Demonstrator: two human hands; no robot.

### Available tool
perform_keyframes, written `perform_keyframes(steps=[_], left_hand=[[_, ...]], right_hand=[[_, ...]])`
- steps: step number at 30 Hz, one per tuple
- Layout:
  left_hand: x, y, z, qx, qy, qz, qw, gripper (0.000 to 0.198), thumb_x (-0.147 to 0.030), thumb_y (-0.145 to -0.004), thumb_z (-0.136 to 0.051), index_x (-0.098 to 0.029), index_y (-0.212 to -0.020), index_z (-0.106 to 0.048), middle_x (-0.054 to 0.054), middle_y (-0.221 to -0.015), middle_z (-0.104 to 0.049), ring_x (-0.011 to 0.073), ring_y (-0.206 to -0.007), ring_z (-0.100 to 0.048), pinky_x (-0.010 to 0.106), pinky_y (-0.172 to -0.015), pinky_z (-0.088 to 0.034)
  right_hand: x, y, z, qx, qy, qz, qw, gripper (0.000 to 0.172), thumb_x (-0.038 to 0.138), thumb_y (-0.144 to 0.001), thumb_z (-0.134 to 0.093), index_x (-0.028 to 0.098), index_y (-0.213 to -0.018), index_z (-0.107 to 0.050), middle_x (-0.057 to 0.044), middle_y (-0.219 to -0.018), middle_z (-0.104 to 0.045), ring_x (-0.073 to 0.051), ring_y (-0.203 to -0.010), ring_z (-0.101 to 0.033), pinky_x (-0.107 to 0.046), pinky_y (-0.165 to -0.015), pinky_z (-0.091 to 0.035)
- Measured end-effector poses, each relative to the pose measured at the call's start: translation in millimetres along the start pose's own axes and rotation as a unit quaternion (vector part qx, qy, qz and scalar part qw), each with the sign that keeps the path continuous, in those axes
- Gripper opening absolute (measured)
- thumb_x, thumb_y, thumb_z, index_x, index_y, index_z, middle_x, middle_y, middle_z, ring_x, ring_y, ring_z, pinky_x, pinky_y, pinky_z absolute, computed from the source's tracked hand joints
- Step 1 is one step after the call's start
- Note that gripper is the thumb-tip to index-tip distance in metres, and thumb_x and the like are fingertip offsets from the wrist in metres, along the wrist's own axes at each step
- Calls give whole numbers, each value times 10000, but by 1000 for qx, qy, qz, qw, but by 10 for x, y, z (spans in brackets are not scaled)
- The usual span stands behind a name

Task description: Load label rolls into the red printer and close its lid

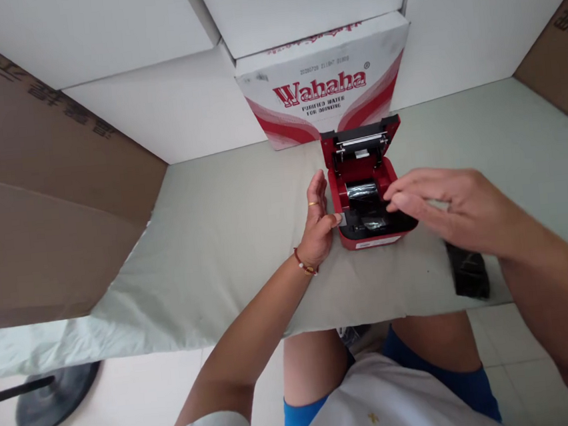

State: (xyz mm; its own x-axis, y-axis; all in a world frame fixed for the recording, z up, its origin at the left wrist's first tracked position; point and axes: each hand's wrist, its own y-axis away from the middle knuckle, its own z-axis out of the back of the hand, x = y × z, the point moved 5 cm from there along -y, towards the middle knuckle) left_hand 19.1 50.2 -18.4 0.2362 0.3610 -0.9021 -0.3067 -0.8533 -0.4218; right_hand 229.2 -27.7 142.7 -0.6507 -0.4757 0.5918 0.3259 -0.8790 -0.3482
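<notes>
Toward the middle of the pale green cloth (247, 243), a red-and-black label printer (363, 170) stands with its hinged lid (360, 132) raised on the far side, leaving the inside within reach from above. A glossy dark roll (362, 190) sits across its bay. The left hand (317, 220) lies along the printer's left side, fingers extended and thumb on the near left corner; it clasps nothing, and seems placed there to steady the case. Over the printer's right edge, the right hand (444, 204) has thumb and fingertips drawn nearly together, as though for fine work; whether they pinch anything, I cannot tell. Behind the printer stands a Wahaha water carton (322, 92); whether the lid touches it is unclear. A black block (468, 272) lies to the right, by the cloth's near edge.
</notes>
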Motion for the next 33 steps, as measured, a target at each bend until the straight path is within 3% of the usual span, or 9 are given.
perform_keyframes(steps=[3,7,11,14,17,21,26,30,33], left_hand=[[-47,4,-26,-2,2,-8,1000,916,-731,-940,-697,-437,-1707,-290,47,-1862,-283,302,-1729,-303,522,-1372,-357],[-129,1,-75,5,-36,-27,999,800,-755,-1007,-598,-422,-1689,-346,39,-1847,-319,292,-1715,-335,490,-1370,-358],[-158,-37,-91,-11,74,20,997,730,-729,-1034,-576,-439,-1670,-368,44,-1795,-413,288,-1694,-373,517,-1364,-358],[-165,-73,-86,-32,155,71,985,771,-624,-960,-747,-431,-1636,-430,36,-1765,-454,315,-1696,-359,531,-1389,-287],[-171,-108,-93,-26,172,93,980,829,-521,-835,-891,-402,-1569,-526,27,-1751,-474,342,-1692,-349,524,-1395,-249],[-143,-140,-80,-43,180,101,977,712,-492,-809,-913,-363,-1445,-619,29,-1670,-559,330,-1636,-431,510,-1357,-324],[-125,-145,-84,-52,182,110,976,670,-470,-809,-914,-342,-1403,-633,33,-1612,-597,306,-1560,-518,482,-1297,-409],[-108,-137,-87,-64,178,119,975,626,-486,-838,-893,-329,-1385,-633,40,-1582,-612,296,-1518,-548,481,-1269,-430],[-97,-136,-88,-69,179,117,974,626,-490,-836,-899,-326,-1380,-637,40,-1572,-621,290,-1521,-544,476,-1277,-424]], right_hand=[[-29,-385,-32,123,122,-42,984,330,381,-1062,-532,299,-1004,-846,-30,-1037,-849,-253,-911,-764,-391,-804,-559],[-96,-770,-323,240,320,-99,911,334,182,-946,-588,256,-1138,-851,-112,-1067,-852,-308,-910,-765,-402,-735,-511],[-86,-899,-556,284,391,-147,863,375,135,-932,-572,220,-1177,-842,-171,-1092,-845,-340,-966,-775,-399,-735,-513],[-94,-916,-618,298,389,-157,858,358,164,-918,-607,199,-1185,-843,-184,-1086,-842,-343,-998,-778,-399,-782,-540],[-133,-901,-609,303,386,-161,856,350,214,-918,-644,183,-1214,-827,-201,-1166,-831,-358,-1041,-773,-402,-787,-551],[-117,-828,-531,268,378,-169,870,447,252,-935,-648,205,-1372,-734,-191,-1216,-821,-354,-1023,-772,-386,-729,-522],[74,-657,-323,191,367,-184,892,393,363,-997,-604,182,-1334,-698,-173,-1026,-821,-347,-858,-746,-392,-652,-444],[165,-362,168,73,229,-204,949,326,462,-916,-682,251,-1160,-728,-56,-825,-772,-253,-667,-660,-373,-616,-438],[-23,-3,603,4,117,-206,971,382,643,-898,-700,319,-1093,-754,-17,-797,-762,-205,-623,-645,-357,-580,-466]])
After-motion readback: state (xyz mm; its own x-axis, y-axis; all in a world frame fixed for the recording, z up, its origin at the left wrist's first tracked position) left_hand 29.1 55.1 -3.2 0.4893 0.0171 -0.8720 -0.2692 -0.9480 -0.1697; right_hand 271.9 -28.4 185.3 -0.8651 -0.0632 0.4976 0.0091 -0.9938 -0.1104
